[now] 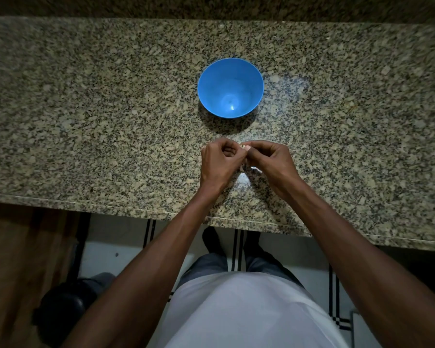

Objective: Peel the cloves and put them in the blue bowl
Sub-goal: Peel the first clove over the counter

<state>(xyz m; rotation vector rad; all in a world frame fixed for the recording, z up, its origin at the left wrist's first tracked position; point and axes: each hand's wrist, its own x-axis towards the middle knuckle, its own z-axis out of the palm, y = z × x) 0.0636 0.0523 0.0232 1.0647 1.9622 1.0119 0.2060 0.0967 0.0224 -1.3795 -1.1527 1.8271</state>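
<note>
The blue bowl (230, 88) stands in the middle of the granite counter (86, 109), and nothing shows inside it. Just in front of it my left hand (219, 162) and my right hand (269, 159) meet, fingers curled. Between their fingertips they pinch a small pale garlic clove (245, 147), mostly hidden by the fingers. A pale bit (254, 168) shows under my right hand; I cannot tell whether it is a clove or a piece of skin.
The counter's front edge (111, 204) runs just behind my forearms. Below it are a tiled floor, a wooden panel at the left and a dark round object (63, 305) at the lower left.
</note>
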